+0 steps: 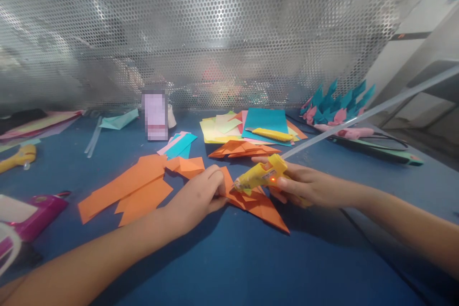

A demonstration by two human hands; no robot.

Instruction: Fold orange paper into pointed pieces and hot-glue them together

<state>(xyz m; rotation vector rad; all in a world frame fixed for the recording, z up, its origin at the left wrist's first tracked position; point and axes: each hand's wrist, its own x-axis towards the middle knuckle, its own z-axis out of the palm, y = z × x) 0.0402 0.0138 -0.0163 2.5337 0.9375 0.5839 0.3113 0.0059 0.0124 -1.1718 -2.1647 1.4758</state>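
My right hand is wrapped round a yellow hot glue gun with a small orange light lit on its side. A long clear glue stick juts from its back end. The nozzle points down at a folded orange paper piece; whether it touches cannot be made out. My left hand pinches the left edge of that piece, its fingers bent and partly hidden. Just beyond lie more folded orange pieces. Orange paper strips are spread left of my left hand.
Behind the work are coloured paper sheets and a yellow utility knife. Folded blue and pink paper shapes stand at the back right. A magenta device sits at left. A perforated metal panel borders the blue table.
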